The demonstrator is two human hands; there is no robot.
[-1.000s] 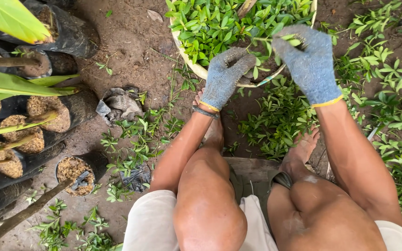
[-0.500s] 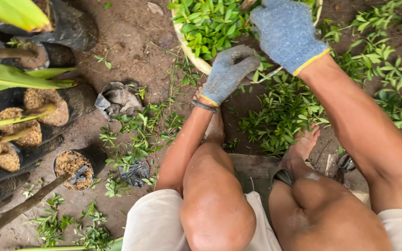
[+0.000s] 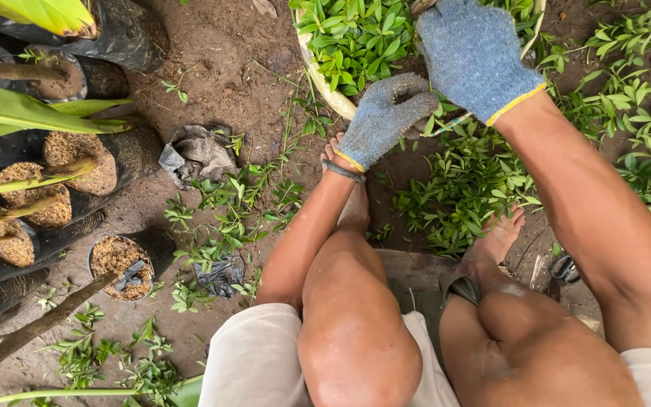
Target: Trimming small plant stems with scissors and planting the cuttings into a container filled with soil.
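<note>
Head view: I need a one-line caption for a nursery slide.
Seated person's gloved left hand and right hand at a basin of green cuttings.

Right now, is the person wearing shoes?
No: both feet are bare, the left foot and right foot resting on the soil among scattered green leafy cuttings, while both hands wear grey knit gloves.
</note>
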